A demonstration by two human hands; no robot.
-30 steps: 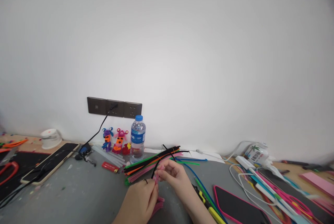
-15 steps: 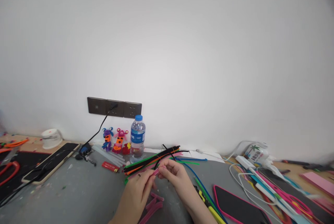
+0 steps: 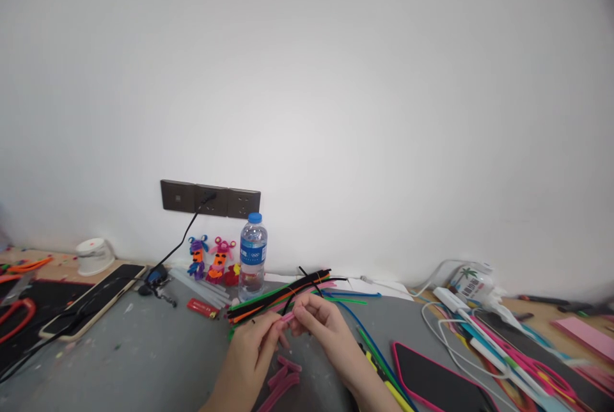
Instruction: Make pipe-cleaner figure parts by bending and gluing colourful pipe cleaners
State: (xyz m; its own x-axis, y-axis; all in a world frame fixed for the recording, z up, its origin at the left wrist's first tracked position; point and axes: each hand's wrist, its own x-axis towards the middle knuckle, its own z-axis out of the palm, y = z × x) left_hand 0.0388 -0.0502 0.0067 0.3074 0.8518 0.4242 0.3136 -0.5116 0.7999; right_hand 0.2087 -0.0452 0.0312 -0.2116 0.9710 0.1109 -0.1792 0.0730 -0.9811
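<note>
My left hand [image 3: 253,351] and my right hand [image 3: 325,335] meet over the grey table. Both pinch a short pink pipe cleaner [image 3: 288,317] between thumb and fingers, one at each side of it. Below them on the table lie bent pink pipe cleaner pieces [image 3: 281,381]. Just behind my hands is a tied bundle of black, orange, green and pink pipe cleaners [image 3: 283,293]. A blue pipe cleaner [image 3: 357,322] curves past my right wrist.
A water bottle [image 3: 253,257], small pipe cleaner figures [image 3: 219,261], glue sticks [image 3: 204,287] and a red item [image 3: 203,308] stand or lie behind. Phones are at left [image 3: 96,300] and right [image 3: 439,377]. Pink scissors [image 3: 542,370] and white cables lie far right.
My hands have moved slightly apart, and more of the pink pipe cleaner shows between the fingertips. The things on the table look unchanged.
</note>
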